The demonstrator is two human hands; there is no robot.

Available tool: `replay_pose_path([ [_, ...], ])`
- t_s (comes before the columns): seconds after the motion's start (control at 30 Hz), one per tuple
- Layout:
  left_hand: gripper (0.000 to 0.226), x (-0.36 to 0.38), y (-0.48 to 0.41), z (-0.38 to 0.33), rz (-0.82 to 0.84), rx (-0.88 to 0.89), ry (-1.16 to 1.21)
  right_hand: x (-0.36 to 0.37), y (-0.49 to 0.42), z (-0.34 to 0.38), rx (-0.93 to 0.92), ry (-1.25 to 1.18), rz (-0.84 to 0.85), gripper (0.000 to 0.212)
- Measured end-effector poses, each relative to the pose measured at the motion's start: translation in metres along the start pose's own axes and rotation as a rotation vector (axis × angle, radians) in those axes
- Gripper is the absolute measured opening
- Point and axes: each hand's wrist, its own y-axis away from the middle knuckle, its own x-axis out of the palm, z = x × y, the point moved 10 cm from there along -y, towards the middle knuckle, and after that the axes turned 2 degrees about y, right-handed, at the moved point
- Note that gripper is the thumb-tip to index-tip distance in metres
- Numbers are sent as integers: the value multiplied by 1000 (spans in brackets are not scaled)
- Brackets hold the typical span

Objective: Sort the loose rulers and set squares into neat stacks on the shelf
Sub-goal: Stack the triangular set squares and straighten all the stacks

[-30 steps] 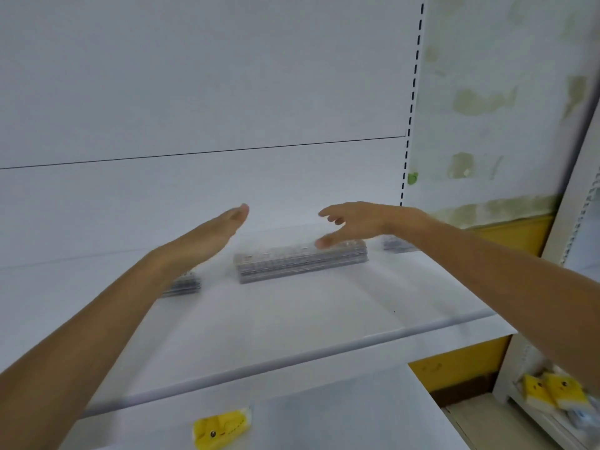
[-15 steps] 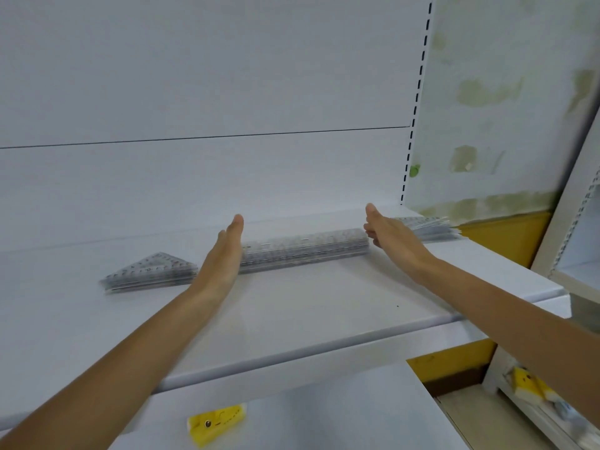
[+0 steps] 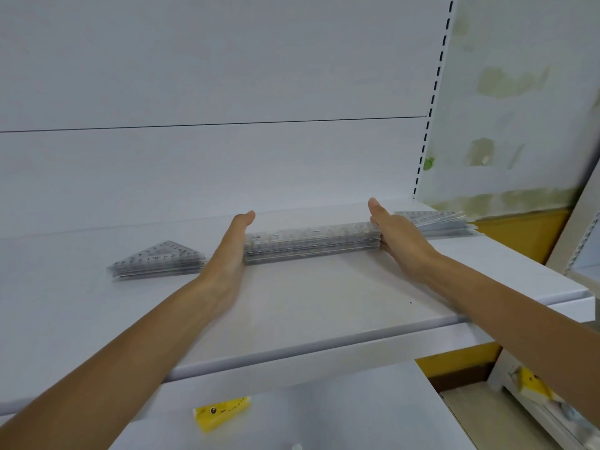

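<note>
Fingers straight and flat: left hand (image 3: 232, 251) and right hand (image 3: 394, 235) pressed opposite ends of clear plastic ruler stack (image 3: 311, 241), mid white shelf (image 3: 292, 303). Clear triangular set-square stack (image 3: 159, 259) neat at left. Fanned clear pile (image 3: 438, 220) at right likely still to square.

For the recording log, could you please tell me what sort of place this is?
Probably a stationery shop: a white display shelf beside a slotted upright, stacked clear rulers and set squares on it, yellow packaged goods on the shelf below.

clear ruler stack (image 3: 311, 241) mid-shelf (image 3: 292, 306), set-square stacks left (image 3: 159, 258) and right (image 3: 438, 222)
</note>
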Motion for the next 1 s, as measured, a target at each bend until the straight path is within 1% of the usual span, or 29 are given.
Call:
replay_pose_path([
  [0.17, 60, 0, 0, 2, 15, -5, -19, -2, -1, 3, -31, -22, -13, 78],
  [0.3, 59, -1, -2, 3, 20, 1, -22, -3, 2, 1, 2, -42, -27, 72],
  [0.33, 59, -1, -2, 4, 17, -5, -25, -3, 3, 4, -16, -15, -17, 69],
  [0.4, 59, -4, -3, 5, -2, -20, -61, -3, 9, 9, -67, 57, -14, 55],
  [0.47, 63, -8, -1, 4, -42, -7, -184, -5, 14, 13, -145, 121, -38, 58],
  [0.5, 65, -11, 1, -2, -70, 36, -298, -7, 15, 16, -191, 139, -52, 57],
  [0.57, 72, -12, 8, -25, -126, 201, -549, -11, 20, 31, -308, 186, -94, 48],
  [0.6, 77, -10, 11, -41, -137, 310, -674, -17, 20, 40, -363, 226, -119, 47],
  [0.63, 81, -6, 12, -56, -122, 410, -812, -21, 17, 50, -413, 289, -123, 49],
  [0.67, 85, 0, 10, -65, -84, 474, -954, -22, 13, 59, -458, 370, -92, 53],
  [0.7, 87, 4, 4, -68, -22, 481, -1069, -18, 10, 68, -492, 450, -22, 56],
  [0.73, 89, 6, -4, -66, 52, 430, -1147, -10, 5, 71, -492, 532, 84, 60],
  [0.77, 89, 4, -13, -59, 125, 340, -1190, -1, 0, 69, -473, 629, 193, 63],
  [0.83, 89, 0, -26, -42, 231, 186, -1266, 13, -12, 57, -416, 848, 349, 67],
  [0.9, 81, -4, -35, -32, 272, 133, -1364, 19, -24, 46, -372, 952, 411, 65],
  [1.0, 55, -2, -42, -29, 305, 173, -1406, 18, -32, 43, -357, 970, 434, 60],
])
